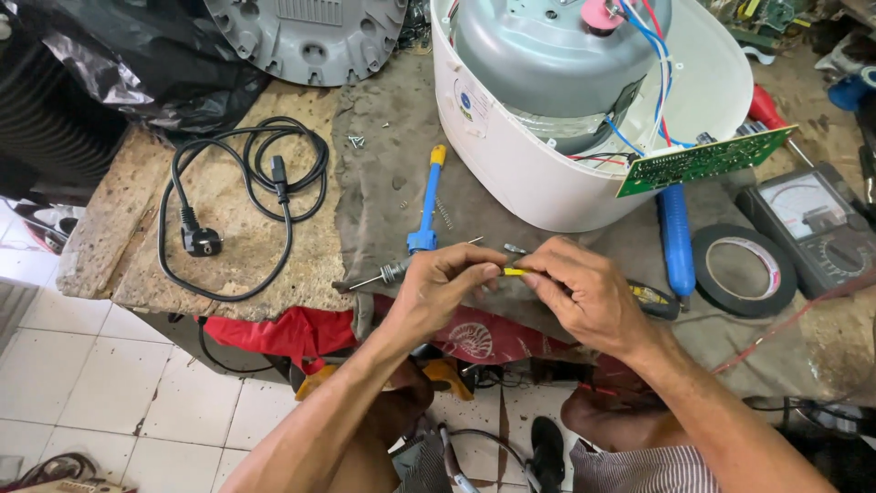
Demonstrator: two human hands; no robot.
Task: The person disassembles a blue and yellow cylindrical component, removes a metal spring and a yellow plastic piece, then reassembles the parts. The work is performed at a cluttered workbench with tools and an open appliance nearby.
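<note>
A small yellow piece [514, 271] sits pinched between both hands, just above the front edge of the desk [228, 228]. The left hand [438, 288] grips one end with thumb and fingertips closed on it; the right hand [584, 292] pinches the other end the same way, its remaining fingers curled. What the piece is cannot be told at this size.

Just left of the hands a screwdriver [383, 274] lies on a grey cloth [383, 183]. Beyond it a blue tool [426, 205] with a yellow tip points away. Behind the hands stands an opened white cooker [511, 173] with a grey drum, loose wires and a green board [703, 160] hanging off its rim. To the right lie a blue handle [676, 242], black tape [744, 270] and a meter [812, 228]. Well to the left a black cord [246, 196] lies coiled.
</note>
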